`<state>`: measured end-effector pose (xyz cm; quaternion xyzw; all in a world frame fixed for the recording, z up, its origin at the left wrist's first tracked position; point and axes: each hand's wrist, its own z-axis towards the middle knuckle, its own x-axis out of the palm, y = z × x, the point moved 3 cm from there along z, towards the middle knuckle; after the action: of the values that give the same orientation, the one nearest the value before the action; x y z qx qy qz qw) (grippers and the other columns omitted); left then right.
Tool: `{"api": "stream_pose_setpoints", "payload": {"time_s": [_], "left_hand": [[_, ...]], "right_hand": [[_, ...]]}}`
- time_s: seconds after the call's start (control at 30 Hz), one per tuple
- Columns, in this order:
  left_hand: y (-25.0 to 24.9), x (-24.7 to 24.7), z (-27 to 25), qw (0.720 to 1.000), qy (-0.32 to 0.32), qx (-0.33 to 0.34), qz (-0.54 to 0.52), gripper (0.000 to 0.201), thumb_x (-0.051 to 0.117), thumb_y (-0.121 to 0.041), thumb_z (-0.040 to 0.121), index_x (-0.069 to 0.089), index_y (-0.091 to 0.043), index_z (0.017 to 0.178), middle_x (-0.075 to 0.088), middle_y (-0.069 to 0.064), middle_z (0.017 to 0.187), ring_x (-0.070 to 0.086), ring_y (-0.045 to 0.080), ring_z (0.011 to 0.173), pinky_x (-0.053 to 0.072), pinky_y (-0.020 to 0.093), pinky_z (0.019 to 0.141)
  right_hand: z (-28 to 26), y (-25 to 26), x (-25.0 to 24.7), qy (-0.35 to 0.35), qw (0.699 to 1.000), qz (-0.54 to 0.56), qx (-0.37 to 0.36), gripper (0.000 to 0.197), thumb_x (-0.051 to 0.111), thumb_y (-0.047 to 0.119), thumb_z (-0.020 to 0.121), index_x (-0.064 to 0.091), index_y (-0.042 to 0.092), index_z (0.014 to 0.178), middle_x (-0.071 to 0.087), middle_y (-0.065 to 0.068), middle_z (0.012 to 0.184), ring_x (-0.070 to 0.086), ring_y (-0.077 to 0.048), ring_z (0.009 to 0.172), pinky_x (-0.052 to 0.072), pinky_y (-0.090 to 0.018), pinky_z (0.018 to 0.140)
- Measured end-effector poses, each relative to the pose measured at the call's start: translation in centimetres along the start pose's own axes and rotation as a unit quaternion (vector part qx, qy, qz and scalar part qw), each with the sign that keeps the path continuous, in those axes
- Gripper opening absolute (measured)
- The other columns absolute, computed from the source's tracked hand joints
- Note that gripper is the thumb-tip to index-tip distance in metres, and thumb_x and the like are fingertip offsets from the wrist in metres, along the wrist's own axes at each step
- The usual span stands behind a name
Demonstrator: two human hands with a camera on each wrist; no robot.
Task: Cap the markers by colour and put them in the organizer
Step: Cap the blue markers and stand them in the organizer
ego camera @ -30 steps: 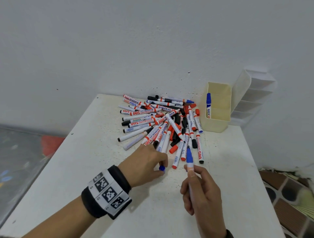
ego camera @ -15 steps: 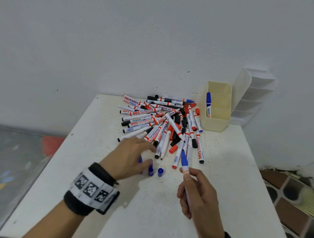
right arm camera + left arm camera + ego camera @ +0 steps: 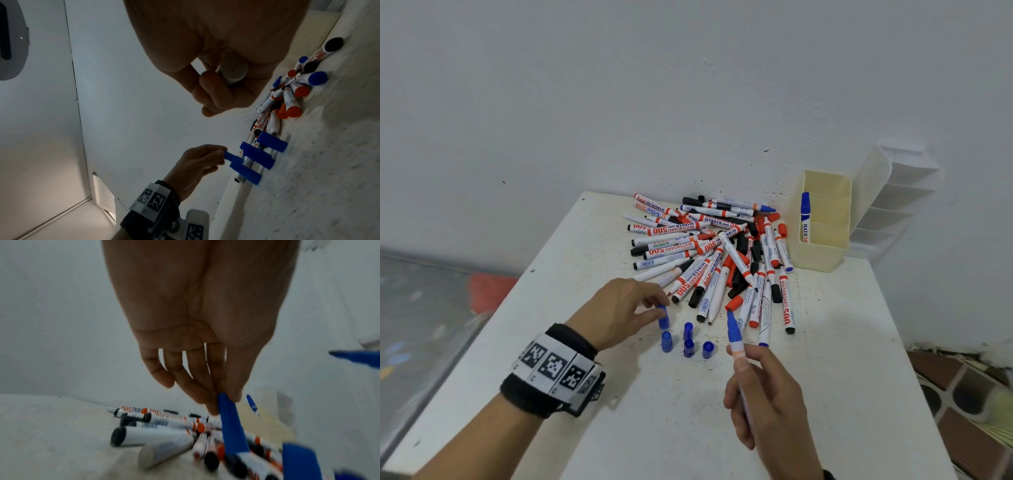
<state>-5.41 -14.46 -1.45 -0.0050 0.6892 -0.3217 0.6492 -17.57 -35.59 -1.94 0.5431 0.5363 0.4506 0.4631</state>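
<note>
While pinching a blue cap [image 3: 663,317] above 4 upright caps [image 3: 687,342] on table [image 3: 619,428], left hand [image 3: 616,310], right hand [image 3: 767,397] gripping uncapped blue marker [image 3: 734,334], near pile [image 3: 715,253], organizer [image 3: 822,253] beyond.

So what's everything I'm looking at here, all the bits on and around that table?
table: one, white, speckled, against a white wall
marker pile: dozens, white barrels with red, black and blue ends, far middle of table
loose caps: four, blue, standing before the pile
organizer: one, cream, far right, holding one blue marker
left hand: pinches a fifth blue cap
right hand: holds an uncapped blue marker, tip up
</note>
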Motion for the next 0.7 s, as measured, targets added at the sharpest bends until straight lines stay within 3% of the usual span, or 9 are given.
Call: {"api": "stream_pose_setpoints", "payload": {"time_s": [0.1, 0.17, 0.33, 0.47, 0.6, 0.7], "left_hand": [[-0.7, -2.0, -0.3, 0.987, -0.125, -0.016, -0.103, 0.008, 0.067, -0.026, 0.091, 0.070, -0.027, 0.098, 0.070, -0.019, 0.091, 0.064, -0.003, 0.085, 0.044, 0.009, 0.078], [-1.9, -2.9, -0.5, 0.964, -0.169, -0.020, -0.205, 0.009, 0.067, -0.023, 0.090, 0.071, -0.023, 0.098, 0.072, -0.016, 0.094, 0.066, 0.001, 0.090, 0.046, 0.009, 0.080], [-4.4, -2.4, -0.8, 0.937, -0.113, -0.018, -0.331, 0.011, 0.067, -0.018, 0.090, 0.072, -0.020, 0.099, 0.074, -0.006, 0.096, 0.070, 0.013, 0.090, 0.052, 0.019, 0.084], [-4.3, -1.9, -1.0, 0.911, -0.106, -0.033, -0.398, 0.018, 0.066, -0.025, 0.086, 0.072, -0.015, 0.100, 0.075, 0.001, 0.098, 0.071, 0.020, 0.094, 0.054, 0.029, 0.087], [-4.2, -1.9, -1.1, 0.897, -0.113, -0.038, -0.425, 0.023, 0.066, -0.026, 0.082, 0.072, -0.013, 0.100, 0.075, 0.004, 0.097, 0.071, 0.019, 0.090, 0.055, 0.024, 0.083], [-4.3, -2.0, -1.2, 0.903, -0.116, -0.035, -0.411, 0.021, 0.066, -0.026, 0.083, 0.072, -0.015, 0.100, 0.075, 0.003, 0.097, 0.070, 0.019, 0.090, 0.054, 0.023, 0.081]], "right_hand": [[0.0, 0.0, 0.4, 0.026, 1.000, -0.012, 0.004, 0.019, 0.047, 0.023, 0.097, 0.060, 0.015, 0.107, 0.058, -0.006, 0.060, 0.037, -0.011, 0.036, 0.032, -0.018, 0.035], [-0.1, 0.2, 0.7, 0.045, 0.999, -0.019, 0.000, 0.015, 0.048, 0.020, 0.098, 0.061, 0.018, 0.105, 0.058, -0.006, 0.060, 0.036, -0.011, 0.036, 0.031, -0.019, 0.036], [-0.1, 0.7, 1.2, 0.061, 0.997, -0.041, -0.019, 0.014, 0.050, 0.023, 0.098, 0.063, 0.023, 0.104, 0.059, -0.006, 0.060, 0.037, -0.010, 0.037, 0.033, -0.020, 0.038], [-0.2, 0.7, 1.1, 0.061, 0.996, -0.052, -0.023, 0.014, 0.051, 0.024, 0.098, 0.063, 0.027, 0.103, 0.061, -0.007, 0.061, 0.037, -0.009, 0.039, 0.034, -0.021, 0.039], [-0.1, 0.5, 1.0, 0.062, 0.996, -0.066, -0.019, 0.013, 0.051, 0.026, 0.098, 0.062, 0.029, 0.105, 0.062, -0.006, 0.062, 0.039, -0.008, 0.039, 0.035, -0.021, 0.040], [-0.1, 0.4, 0.9, 0.060, 0.996, -0.070, -0.021, 0.013, 0.051, 0.027, 0.097, 0.062, 0.029, 0.106, 0.063, -0.006, 0.062, 0.039, -0.007, 0.039, 0.035, -0.021, 0.041]]}}
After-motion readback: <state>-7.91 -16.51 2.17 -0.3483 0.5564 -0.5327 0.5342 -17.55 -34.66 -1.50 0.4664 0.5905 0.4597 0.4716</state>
